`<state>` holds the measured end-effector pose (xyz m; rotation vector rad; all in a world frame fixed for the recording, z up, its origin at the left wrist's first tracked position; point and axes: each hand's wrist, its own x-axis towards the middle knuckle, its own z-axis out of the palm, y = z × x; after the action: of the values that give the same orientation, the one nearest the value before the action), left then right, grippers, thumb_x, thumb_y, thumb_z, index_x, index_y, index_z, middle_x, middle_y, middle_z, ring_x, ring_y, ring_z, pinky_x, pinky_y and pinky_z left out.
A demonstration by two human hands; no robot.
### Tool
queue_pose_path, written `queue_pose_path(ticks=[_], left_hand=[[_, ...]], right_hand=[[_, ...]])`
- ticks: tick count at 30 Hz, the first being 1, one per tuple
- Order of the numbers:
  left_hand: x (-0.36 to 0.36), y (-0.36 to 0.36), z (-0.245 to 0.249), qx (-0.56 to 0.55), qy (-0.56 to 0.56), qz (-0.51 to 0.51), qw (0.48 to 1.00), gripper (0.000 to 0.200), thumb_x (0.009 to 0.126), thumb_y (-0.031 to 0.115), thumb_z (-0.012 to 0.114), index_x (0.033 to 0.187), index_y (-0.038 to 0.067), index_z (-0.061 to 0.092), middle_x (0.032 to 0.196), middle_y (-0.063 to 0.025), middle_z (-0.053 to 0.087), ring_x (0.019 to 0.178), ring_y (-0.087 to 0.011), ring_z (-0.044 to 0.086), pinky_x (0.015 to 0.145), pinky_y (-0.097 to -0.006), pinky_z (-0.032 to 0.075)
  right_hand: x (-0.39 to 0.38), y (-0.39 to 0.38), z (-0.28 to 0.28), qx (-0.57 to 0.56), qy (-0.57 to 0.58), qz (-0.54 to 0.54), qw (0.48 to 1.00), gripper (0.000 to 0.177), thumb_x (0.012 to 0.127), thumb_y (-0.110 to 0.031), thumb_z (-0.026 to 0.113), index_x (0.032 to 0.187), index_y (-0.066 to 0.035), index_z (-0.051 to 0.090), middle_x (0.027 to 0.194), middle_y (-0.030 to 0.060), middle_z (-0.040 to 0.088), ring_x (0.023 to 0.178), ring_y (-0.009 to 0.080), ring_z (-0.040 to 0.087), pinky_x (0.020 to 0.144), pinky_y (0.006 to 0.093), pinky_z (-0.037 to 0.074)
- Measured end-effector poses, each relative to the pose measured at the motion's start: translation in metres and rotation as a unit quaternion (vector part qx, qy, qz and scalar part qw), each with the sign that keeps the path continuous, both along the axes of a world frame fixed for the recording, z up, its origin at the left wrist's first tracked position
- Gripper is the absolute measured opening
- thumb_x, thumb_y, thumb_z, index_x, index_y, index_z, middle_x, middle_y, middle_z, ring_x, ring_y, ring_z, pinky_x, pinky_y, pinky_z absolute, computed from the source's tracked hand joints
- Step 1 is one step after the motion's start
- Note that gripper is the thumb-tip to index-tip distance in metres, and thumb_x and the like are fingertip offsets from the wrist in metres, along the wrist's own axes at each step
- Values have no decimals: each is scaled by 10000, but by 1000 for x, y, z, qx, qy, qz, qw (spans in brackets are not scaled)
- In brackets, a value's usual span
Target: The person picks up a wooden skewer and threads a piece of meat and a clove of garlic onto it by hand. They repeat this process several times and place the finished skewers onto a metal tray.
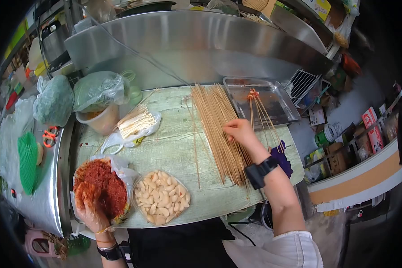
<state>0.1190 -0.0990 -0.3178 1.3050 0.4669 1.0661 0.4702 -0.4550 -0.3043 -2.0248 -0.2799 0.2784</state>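
Observation:
My left hand [90, 209] is in a plastic-lined bowl of red seasoned meat [105, 178]. Its fingers are smeared red and curl around some of the meat. Over a thick bundle of bamboo skewers [214, 120], my right hand [240, 133] has thumb and fingers pinched together at a skewer; the fingertips partly hide it. Beside the meat bowl stands a clear tub of peeled garlic cloves [161, 196]. In the metal tray [279, 100] to the right, a few skewers lean with red-and-white pieces [253, 94] on their tips.
Enoki mushrooms [136, 123] lie on a plastic bag behind the garlic. A white bucket [100, 118] with a bagged load sits at the back left. Orange-handled scissors [50, 136] and green netting [27, 161] are on the left metal surface. A purple cloth-like item [282, 161] lies at the right edge.

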Motion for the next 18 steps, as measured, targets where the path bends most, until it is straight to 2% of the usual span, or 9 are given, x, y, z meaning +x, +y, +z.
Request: queue_pose_path(ticks=[1,2,5,7,10,14,16,17,18], left_hand=[[1,-1,1,-5,-13,-6,1000,571,875,333,645,1246,-55,449,1182,-145,561,1048,-266,586,914,-393,490],[1,-2,2,-4,-23,-10,1000,511,887,288,635,1230,-50,466,1165,-143,570,1025,-257,598,894,-388,501],[-1,0,-2,-22,-8,-2,1000,434,903,232,611,1211,-47,486,1149,-144,578,998,-248,608,870,-381,513],[2,-4,3,-31,-34,5,999,356,909,169,586,1183,-46,509,1133,-140,585,974,-235,617,852,-369,520],[2,-7,8,-33,-29,-8,999,329,906,147,580,1167,-44,521,1119,-137,592,971,-226,618,850,-361,521],[4,-9,12,-52,-44,-15,998,313,910,137,565,1159,-48,525,1082,-134,602,958,-215,618,845,-341,518],[2,-8,13,-44,-46,-35,997,307,915,133,563,1159,-50,524,1075,-131,602,953,-211,618,841,-334,517],[1,-8,13,-45,-47,-33,997,307,915,133,563,1159,-50,524,1075,-131,602,953,-211,618,841,-334,517],[2,-8,12,-48,-45,-31,997,306,915,128,564,1160,-50,523,1075,-132,602,949,-210,618,839,-333,518]], right_hand=[[-4,10,-2,-201,-146,30,968,293,729,-252,720,842,16,681,804,176,672,703,313,646,644,366,521],[-11,21,7,-335,-188,40,922,319,691,-260,708,807,36,675,817,243,642,763,393,626,735,417,510],[-1,28,-15,-388,-218,20,895,264,659,-240,735,762,-1,690,764,173,665,746,345,646,721,399,516],[15,21,-33,-383,-266,-15,884,201,654,-198,707,690,-2,682,701,169,659,691,312,656,690,379,520],[17,16,-20,-348,-160,3,924,176,654,-170,686,637,4,663,561,140,627,517,257,632,605,336,517],[14,13,-13,-313,-138,-13,939,220,657,-193,706,604,13,650,574,119,639,526,233,635,609,333,516],[8,13,0,-186,48,-20,981,265,671,-216,728,588,21,641,568,101,639,506,202,618,571,331,505],[2,16,6,-187,47,-19,981,265,671,-216,728,588,21,641,568,101,639,506,202,618,571,331,505],[-4,19,10,-293,-16,4,956,243,686,-195,723,599,17,642,566,96,638,485,185,602,539,323,492]])
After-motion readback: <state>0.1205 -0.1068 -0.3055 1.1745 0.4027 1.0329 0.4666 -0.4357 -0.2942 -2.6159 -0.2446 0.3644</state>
